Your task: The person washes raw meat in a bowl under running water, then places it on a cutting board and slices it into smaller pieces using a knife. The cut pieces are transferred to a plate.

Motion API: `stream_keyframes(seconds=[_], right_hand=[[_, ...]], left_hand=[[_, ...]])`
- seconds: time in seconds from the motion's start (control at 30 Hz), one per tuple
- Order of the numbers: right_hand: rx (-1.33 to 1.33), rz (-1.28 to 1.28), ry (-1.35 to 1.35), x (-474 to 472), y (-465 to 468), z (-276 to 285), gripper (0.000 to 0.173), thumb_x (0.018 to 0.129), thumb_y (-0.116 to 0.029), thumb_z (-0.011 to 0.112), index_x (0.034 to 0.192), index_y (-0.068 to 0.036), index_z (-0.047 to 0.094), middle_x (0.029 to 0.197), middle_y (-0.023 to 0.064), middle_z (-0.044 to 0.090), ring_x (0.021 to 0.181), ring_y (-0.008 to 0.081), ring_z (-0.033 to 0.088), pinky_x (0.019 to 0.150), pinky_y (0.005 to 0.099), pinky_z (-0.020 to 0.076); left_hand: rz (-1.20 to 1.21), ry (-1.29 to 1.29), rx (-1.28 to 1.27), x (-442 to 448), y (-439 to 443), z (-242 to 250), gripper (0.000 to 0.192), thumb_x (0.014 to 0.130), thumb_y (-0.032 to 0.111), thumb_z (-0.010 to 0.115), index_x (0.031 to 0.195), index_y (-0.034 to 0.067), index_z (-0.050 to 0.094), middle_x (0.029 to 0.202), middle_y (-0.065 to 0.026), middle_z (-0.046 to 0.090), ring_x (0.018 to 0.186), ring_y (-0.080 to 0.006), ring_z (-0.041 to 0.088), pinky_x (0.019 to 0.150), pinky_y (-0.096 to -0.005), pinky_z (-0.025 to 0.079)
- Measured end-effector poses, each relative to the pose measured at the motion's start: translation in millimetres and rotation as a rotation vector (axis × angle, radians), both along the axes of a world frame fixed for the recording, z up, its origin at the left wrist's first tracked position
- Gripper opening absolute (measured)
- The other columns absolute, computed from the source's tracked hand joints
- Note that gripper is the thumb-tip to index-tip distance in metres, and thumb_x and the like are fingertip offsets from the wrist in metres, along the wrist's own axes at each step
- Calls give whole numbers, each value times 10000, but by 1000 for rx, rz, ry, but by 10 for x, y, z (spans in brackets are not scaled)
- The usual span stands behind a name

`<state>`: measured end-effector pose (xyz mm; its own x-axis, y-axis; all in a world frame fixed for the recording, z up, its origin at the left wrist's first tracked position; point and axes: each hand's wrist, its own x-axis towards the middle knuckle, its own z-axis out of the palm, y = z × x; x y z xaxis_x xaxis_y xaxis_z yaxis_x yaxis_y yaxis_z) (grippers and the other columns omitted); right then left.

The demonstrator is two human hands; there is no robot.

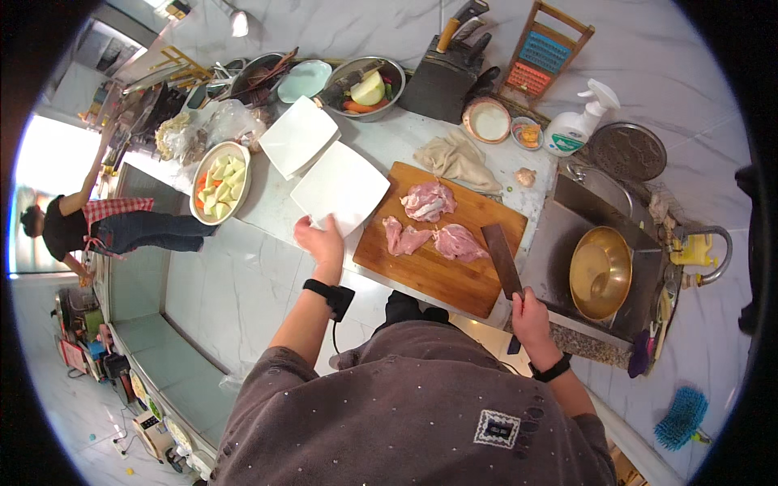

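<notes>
My left hand [321,240] is at the near-left edge of a white square plate [341,187], its thumb and fingers at the rim; whether it grips the plate I cannot tell. My right hand [530,316] is closed round the handle of a cleaver [503,261], whose dark blade lies over the right part of a wooden cutting board [425,278]. Raw pieces of poultry are on the board: one at the top [428,201], one at the left [405,237] and one at the right [460,243], close to the blade. Another white plate [299,136] lies behind the first.
A bowl of cut vegetables [220,183] stands left, a steel bowl [364,88] behind. A knife block [439,82], a beige cloth [456,161] and a spray bottle [574,130] line the back. A sink at right holds a golden basin [600,273]. Another person [67,225] stands far left.
</notes>
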<state>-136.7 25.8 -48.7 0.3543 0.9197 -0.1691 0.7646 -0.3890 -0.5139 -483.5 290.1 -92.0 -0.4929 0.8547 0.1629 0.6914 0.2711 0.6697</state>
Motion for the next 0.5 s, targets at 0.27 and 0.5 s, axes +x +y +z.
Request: stream_keyframes(seconds=[0.27,0.5], right_hand=[[-2,44,-19,-43,315,70,238,976,-245,509,978,-8,529,641,207,577,595,408,593,499,483,437],[71,56,-35,-80,480,123,260,980,-271,498,963,-14,533,648,196,587,587,413,583,506,479,425]], left_hand=[[-93,-1379,-386,-410,45,-292,290,942,94,528,1220,77,445,1176,-103,544,1038,-265,573,879,-458,521],[-86,-1345,-429,-456,-209,-63,438,924,-22,494,1345,55,404,1236,-134,561,1063,-290,611,884,-482,549]])
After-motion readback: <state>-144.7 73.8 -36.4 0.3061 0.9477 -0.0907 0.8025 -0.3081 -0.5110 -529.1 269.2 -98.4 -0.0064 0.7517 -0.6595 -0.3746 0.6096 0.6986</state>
